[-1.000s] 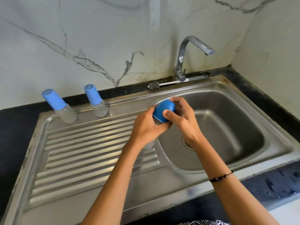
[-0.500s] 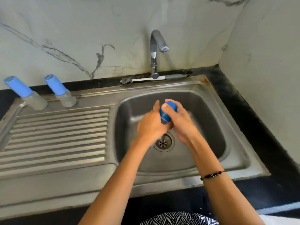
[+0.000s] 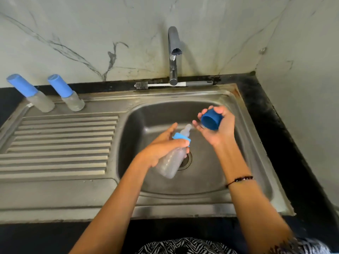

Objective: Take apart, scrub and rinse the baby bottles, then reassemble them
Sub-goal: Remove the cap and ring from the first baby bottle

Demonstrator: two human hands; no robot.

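Marble-veined wall behind a steel sink [image 3: 256, 143] set in a dark tabletop [image 3: 293, 143]. From my feed, left hand [image 3: 165, 145] grips the clear bottle [image 3: 169, 163] over the basin near the drain, tilted, teat toward 1 o'clock, blue collar [image 3: 180, 137] still screwed on. Right hand [image 3: 219, 125] holds the blue cap [image 3: 211, 119] at 2 o'clock, fingers curled round it, mouth facing me. Two capped bottles [image 3: 39, 99] [image 3: 70, 97] stand at 10 o'clock on the drainboard edge. Brush [image 3: 172, 84] lies behind the tap [image 3: 173, 55] at 12. My read: disassembly step, cap off, collar next. Next move needs the cap put down, then the right hand on the collar to unscrew it. No brand or writing readable anywhere.
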